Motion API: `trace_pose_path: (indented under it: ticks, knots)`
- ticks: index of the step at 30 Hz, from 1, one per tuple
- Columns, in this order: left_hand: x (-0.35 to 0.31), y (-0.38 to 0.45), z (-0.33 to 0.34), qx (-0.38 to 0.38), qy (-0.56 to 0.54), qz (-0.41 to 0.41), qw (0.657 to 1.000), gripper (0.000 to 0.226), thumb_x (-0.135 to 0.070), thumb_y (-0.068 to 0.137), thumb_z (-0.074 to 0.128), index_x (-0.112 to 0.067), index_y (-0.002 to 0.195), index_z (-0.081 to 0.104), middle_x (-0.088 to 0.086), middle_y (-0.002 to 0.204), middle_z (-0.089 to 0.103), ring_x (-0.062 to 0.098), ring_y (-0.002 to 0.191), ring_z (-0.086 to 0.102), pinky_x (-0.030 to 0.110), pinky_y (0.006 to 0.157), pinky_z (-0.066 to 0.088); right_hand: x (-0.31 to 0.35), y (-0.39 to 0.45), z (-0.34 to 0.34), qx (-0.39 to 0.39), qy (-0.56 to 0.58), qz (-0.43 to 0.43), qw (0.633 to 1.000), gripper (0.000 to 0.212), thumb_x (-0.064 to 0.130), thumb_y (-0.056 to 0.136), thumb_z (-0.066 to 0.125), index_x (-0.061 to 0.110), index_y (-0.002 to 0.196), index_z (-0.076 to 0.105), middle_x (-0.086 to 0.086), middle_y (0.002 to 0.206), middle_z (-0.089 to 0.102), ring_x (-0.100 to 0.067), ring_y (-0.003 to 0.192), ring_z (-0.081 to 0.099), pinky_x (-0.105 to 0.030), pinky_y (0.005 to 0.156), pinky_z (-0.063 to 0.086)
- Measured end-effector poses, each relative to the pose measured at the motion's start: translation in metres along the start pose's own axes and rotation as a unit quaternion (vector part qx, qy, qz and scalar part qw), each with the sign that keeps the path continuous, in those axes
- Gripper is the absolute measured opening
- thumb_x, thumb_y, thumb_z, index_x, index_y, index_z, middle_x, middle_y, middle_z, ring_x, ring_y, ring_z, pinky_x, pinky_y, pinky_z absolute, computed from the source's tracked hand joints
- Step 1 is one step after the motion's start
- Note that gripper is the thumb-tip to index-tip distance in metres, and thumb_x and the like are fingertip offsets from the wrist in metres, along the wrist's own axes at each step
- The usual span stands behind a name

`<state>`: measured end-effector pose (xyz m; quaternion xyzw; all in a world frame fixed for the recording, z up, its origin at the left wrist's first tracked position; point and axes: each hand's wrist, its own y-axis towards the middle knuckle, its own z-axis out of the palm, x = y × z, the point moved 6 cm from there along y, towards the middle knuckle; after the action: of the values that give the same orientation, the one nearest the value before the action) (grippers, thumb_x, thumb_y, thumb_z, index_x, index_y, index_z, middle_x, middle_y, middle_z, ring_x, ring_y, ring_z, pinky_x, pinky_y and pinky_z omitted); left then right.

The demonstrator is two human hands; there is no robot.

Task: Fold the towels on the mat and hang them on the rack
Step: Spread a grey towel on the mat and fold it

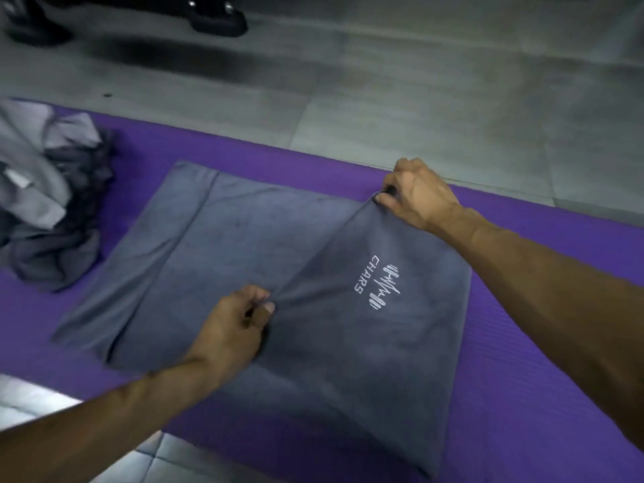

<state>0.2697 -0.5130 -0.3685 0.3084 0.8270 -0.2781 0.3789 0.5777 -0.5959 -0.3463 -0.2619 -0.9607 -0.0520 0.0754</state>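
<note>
Grey rectangular microfibre towel with a white embroidered logo (278, 273), lying part-folded on the purple foam mat (522, 343). The left hand (233, 325) pinches its near edge and the right hand (414, 196) its far edge, both closed on cloth, probably to carry a straight fold line across. A heap of unfolded grey towels (48, 203) waits at left. Grey tiled floor (418, 99) beyond; no rack visible.
</note>
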Motion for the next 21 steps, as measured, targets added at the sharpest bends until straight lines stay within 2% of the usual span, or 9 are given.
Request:
trace_pose_path:
  ticks: [2,5,9,15,18,21]
  knots:
    - [0.022,-0.006,-0.028,-0.049,-0.037,0.003,0.998,0.024,-0.006,0.095,0.054,-0.020,0.077,0.058,-0.022,0.059,0.060,-0.006,0.056,0.053,0.007,0.057,0.039,0.032,0.024,0.005,0.014,-0.005,-0.028,0.999,0.031,0.038,0.092,0.057,0.010,0.097,0.068,-0.014,0.103,0.055,-0.034,0.103,0.049,-0.042,0.086,0.046]
    - [0.060,-0.010,-0.070,-0.131,-0.066,-0.026,0.989,0.020,-0.013,0.095,0.056,-0.022,0.078,0.060,-0.018,0.060,0.061,-0.004,0.057,0.054,0.007,0.056,0.039,0.086,0.064,0.013,0.034,-0.014,-0.088,0.995,0.031,0.038,0.092,0.057,0.011,0.100,0.068,-0.013,0.104,0.054,-0.033,0.104,0.048,-0.043,0.089,0.046]
    - [0.104,-0.019,-0.116,-0.161,-0.029,-0.063,0.984,0.020,-0.019,0.095,0.057,-0.025,0.076,0.060,-0.004,0.066,0.063,0.000,0.060,0.055,0.008,0.055,0.039,0.166,0.112,0.027,0.053,-0.014,-0.155,0.986,0.030,0.038,0.090,0.060,0.013,0.101,0.069,-0.014,0.103,0.054,-0.035,0.104,0.049,-0.043,0.090,0.046]
    - [0.158,-0.009,-0.192,-0.191,0.017,-0.121,0.974,0.015,-0.022,0.096,0.055,-0.023,0.083,0.062,-0.006,0.068,0.064,0.002,0.061,0.055,0.011,0.054,0.037,0.275,0.177,0.054,0.043,-0.020,-0.189,0.981,0.028,0.032,0.087,0.063,0.008,0.100,0.069,-0.020,0.104,0.056,-0.037,0.103,0.052,-0.038,0.087,0.043]
    - [0.186,0.006,-0.222,-0.197,0.044,-0.144,0.969,0.011,-0.021,0.096,0.055,-0.022,0.087,0.061,-0.004,0.060,0.058,0.004,0.058,0.051,0.014,0.052,0.032,0.317,0.207,0.071,0.047,-0.044,-0.191,0.979,0.028,0.030,0.085,0.064,0.007,0.100,0.069,-0.021,0.106,0.057,-0.039,0.102,0.052,-0.039,0.087,0.045]
    - [0.219,0.022,-0.233,-0.176,0.052,-0.181,0.966,0.011,-0.024,0.095,0.055,-0.026,0.084,0.058,-0.003,0.062,0.058,0.020,0.069,0.060,0.025,0.063,0.039,0.346,0.232,0.096,0.065,-0.061,-0.189,0.978,0.027,0.028,0.082,0.065,0.008,0.099,0.070,-0.020,0.106,0.058,-0.040,0.104,0.053,-0.041,0.088,0.048]
